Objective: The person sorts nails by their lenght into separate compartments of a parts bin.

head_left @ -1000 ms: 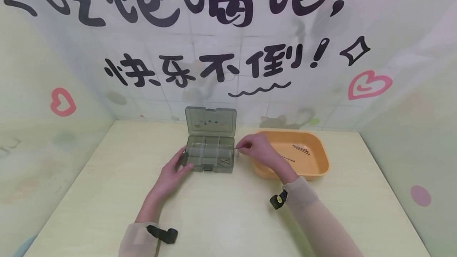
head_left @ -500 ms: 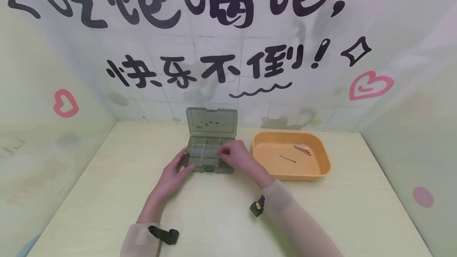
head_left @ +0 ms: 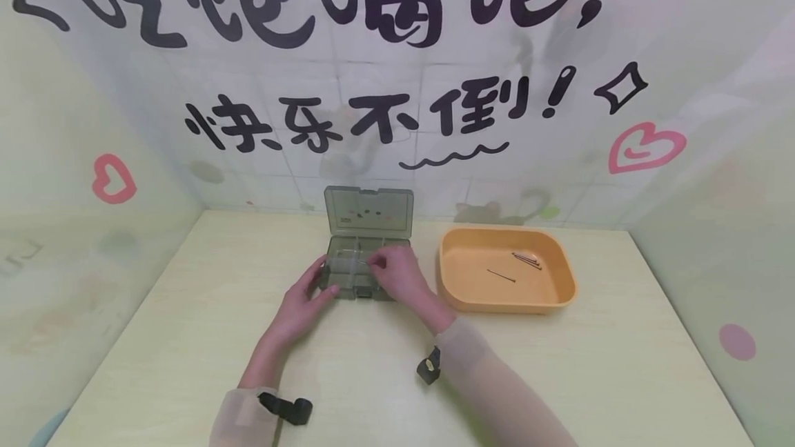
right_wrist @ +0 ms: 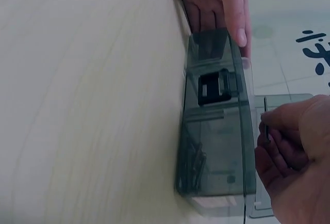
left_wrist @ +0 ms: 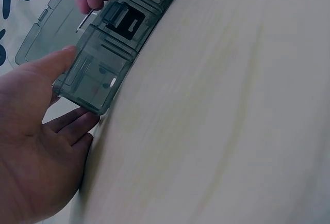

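A translucent grey compartment box (head_left: 340, 292) stands on the table, its lid (head_left: 388, 218) raised at the back. My left hand (head_left: 298, 309) holds the box's left end, thumb over the top edge and fingers against the side. Between thumb and fingertips my right hand (head_left: 400, 274) pinches a thin metal nail (right_wrist: 266, 118) above the middle of the box. Through the front wall in the right wrist view, several nails (right_wrist: 196, 162) show in the front right compartment. My right hand hides part of the right-hand compartments in the head view.
An orange tray (head_left: 506, 308) stands to the right of the box. Inside it lie a single nail (head_left: 500, 276) and a small bunch of nails (head_left: 526, 261). A printed wall (head_left: 279, 164) rises behind the table (head_left: 373, 378).
My right hand has moved left with its nail, from beside the tray's left edge to over the middle of the box. My left hand keeps its hold on the box.
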`<state>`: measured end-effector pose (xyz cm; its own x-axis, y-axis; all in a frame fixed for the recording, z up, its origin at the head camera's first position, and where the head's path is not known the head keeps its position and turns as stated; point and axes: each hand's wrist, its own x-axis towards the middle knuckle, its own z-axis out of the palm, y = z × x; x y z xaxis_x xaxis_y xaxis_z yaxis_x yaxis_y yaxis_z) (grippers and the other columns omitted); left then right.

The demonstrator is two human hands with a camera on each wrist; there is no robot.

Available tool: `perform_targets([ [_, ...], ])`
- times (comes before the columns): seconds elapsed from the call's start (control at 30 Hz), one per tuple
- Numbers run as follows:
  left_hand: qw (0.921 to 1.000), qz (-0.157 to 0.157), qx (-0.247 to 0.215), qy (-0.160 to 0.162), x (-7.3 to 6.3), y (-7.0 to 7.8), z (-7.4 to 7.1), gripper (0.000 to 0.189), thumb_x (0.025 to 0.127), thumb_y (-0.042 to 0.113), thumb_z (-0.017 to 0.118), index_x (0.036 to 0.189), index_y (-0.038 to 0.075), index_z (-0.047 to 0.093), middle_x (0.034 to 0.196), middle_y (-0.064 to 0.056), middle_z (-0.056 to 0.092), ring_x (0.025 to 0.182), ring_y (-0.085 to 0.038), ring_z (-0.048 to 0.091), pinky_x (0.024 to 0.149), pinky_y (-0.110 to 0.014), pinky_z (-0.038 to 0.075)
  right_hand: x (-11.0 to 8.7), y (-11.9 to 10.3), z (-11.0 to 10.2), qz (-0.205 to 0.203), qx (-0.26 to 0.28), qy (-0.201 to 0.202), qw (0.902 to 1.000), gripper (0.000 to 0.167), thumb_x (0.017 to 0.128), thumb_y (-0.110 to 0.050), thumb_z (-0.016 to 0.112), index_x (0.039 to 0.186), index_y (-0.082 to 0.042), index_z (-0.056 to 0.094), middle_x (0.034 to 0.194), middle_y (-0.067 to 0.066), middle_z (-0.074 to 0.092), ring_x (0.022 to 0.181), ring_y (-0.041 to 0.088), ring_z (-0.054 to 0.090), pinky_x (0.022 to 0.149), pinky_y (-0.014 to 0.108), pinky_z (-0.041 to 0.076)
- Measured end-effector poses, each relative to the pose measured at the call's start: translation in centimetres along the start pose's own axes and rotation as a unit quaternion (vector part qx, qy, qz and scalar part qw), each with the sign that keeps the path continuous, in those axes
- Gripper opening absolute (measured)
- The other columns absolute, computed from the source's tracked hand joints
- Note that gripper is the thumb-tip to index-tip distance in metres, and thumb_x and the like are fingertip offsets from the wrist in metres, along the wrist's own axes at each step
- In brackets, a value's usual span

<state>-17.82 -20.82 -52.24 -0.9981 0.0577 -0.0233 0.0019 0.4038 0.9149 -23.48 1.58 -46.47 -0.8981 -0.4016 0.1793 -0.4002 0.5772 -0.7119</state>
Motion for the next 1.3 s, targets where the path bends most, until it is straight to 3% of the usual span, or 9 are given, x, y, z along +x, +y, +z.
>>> perform_targets([
  [0.13,1.0,-0.002,0.001,0.001,0.0,0.0,0.0,0.08,0.101,0.038,0.067,0.165,0.017,0.024,0.162,-0.027,0.03,0.149,-0.043,0.029,0.122,-0.052,0.027,0.0,-0.6,0.5,0.021,-0.012,0.013,0.9996,0.012,0.091,0.002,0.071,0.101,-0.001,0.078,0.096,0.011,0.076,0.077,0.016,0.069,0.066,0.019,0.057],
  [0.3,1.0,-0.002,0.005,-0.001,0.0,-0.1,-0.1,0.08,0.101,0.04,0.066,0.165,0.018,0.023,0.162,-0.027,0.029,0.149,-0.043,0.029,0.122,-0.052,0.027,0.1,-0.6,0.8,0.025,-0.027,0.023,0.9991,0.012,0.091,0.0,0.073,0.101,-0.003,0.078,0.096,0.009,0.076,0.083,0.018,0.071,0.072,0.021,0.059],
  [0.8,0.9999,0.005,0.008,0.003,0.1,-0.1,0.1,0.079,0.101,0.038,0.066,0.164,0.015,0.024,0.161,-0.028,0.031,0.148,-0.044,0.031,0.122,-0.052,0.027,-0.3,0.4,-0.7,0.006,0.037,0.021,0.9991,0.013,0.094,-0.003,0.072,0.106,0.001,0.076,0.097,0.009,0.075,0.087,0.019,0.069,0.076,0.024,0.059],
  [1.3,0.9999,0.006,0.01,0.002,0.1,-0.1,0.2,0.079,0.101,0.038,0.066,0.164,0.015,0.024,0.161,-0.028,0.032,0.148,-0.044,0.031,0.122,-0.052,0.027,-0.9,0.7,-3.0,0.016,0.081,0.032,0.996,0.015,0.094,-0.008,0.074,0.107,-0.002,0.078,0.102,0.009,0.076,0.09,0.02,0.07,0.078,0.027,0.06],
])
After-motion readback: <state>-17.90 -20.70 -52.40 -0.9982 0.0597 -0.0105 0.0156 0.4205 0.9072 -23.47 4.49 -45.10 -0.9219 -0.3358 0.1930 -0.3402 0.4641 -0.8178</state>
